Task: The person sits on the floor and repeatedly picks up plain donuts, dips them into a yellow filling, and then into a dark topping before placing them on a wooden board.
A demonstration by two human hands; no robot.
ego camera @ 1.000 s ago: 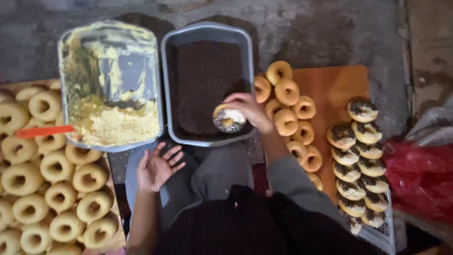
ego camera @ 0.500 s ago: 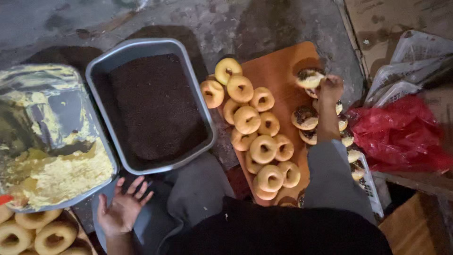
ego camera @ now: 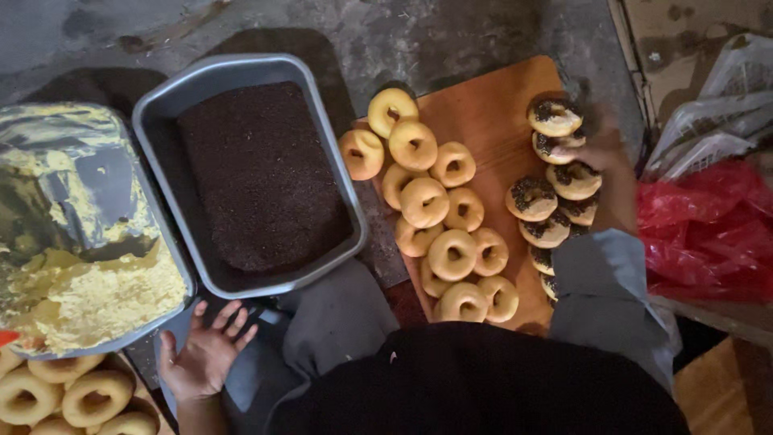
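My right hand [ego camera: 602, 149] is at the far right of a wooden board [ego camera: 499, 105], its fingers closed on a dark-coated dough ring [ego camera: 554, 145] among a row of coated rings [ego camera: 533, 198]. Another coated ring [ego camera: 554, 117] lies just beyond it. My left hand [ego camera: 205, 354] rests open, fingers spread, on my grey trouser leg, just below a grey tray [ego camera: 217, 68] filled with dark crumbs. A pile of plain dough rings [ego camera: 425, 201] covers the board's left half.
A foil tray [ego camera: 56, 129] with yellow paste stands left of the grey tray. More plain rings [ego camera: 80, 395] lie at the bottom left. A red plastic bag [ego camera: 708, 234] and a pale plastic bag [ego camera: 717, 105] sit to the right of the board.
My right hand carried a coated ring from the dark tray across to the right side of the board, then set it among the coated row. The left hand stayed open on my leg.
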